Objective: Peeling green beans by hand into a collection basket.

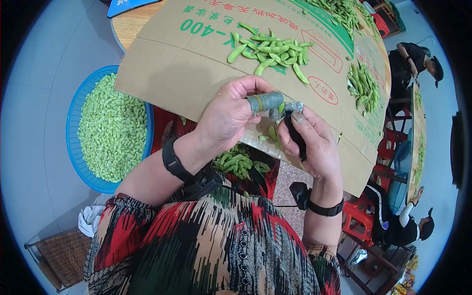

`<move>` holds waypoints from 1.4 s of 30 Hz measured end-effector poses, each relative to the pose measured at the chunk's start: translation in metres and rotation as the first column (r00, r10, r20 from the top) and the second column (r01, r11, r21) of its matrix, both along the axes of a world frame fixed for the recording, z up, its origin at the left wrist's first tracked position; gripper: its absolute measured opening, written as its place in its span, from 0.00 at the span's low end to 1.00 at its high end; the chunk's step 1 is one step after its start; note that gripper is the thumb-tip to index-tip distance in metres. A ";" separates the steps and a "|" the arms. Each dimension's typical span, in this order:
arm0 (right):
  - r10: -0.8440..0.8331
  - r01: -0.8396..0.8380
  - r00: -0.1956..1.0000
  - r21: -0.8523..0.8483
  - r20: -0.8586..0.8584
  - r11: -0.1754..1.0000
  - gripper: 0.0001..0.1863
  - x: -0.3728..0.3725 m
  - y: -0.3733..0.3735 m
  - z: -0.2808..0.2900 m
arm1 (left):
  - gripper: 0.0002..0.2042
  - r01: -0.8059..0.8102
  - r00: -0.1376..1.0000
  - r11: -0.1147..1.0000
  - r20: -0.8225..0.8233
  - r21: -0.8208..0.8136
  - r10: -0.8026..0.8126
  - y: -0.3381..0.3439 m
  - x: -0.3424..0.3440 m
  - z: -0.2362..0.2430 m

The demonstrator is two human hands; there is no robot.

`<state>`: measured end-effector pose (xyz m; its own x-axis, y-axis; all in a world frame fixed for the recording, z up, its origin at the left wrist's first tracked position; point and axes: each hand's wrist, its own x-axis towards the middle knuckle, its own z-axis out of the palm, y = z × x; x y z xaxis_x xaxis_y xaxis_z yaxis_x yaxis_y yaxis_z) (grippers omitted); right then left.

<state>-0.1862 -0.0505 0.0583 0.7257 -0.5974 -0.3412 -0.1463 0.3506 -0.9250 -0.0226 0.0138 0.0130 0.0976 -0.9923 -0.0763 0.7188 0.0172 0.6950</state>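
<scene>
My left hand (227, 109) is closed, a greenish-grey sleeve with a yellow band (265, 102) on its thumb or finger. My right hand (314, 140) is closed opposite it, almost touching; grey wrapping (291, 107) and a black covering (294, 135) are on its fingers. Between the two sets of fingertips a bit of a green soybean pod (281, 107) shows, mostly hidden. Beyond my hands, a loose pile of soybean pods (273, 49) lies on a flattened cardboard sheet (191, 69). A few pod pieces (272, 132) lie just below my fingers.
At left stands a blue basket (73, 125) full of shelled beans (112, 128). More pods (363, 87) lie on the cardboard's right side, and others (238, 162) in my lap. Red stools (358, 219) and two people (415, 61) at another table (417, 142) are at right.
</scene>
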 end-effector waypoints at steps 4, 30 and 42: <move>-0.026 0.024 1.000 -0.076 -0.014 0.997 0.10 0.001 0.003 -0.007 | 0.08 0.007 0.998 1.000 0.065 -0.003 -0.007 0.000 -0.004 0.006; 0.017 -0.038 0.986 -0.129 -0.165 0.991 0.14 0.019 -0.016 -0.005 | 0.08 -0.048 0.936 0.999 0.349 -0.022 0.052 0.001 0.011 -0.006; -0.332 -0.623 0.719 -0.778 -0.611 0.084 0.13 0.078 -0.041 -0.009 | 0.09 0.025 0.866 0.995 0.494 0.101 -0.071 0.012 0.028 -0.003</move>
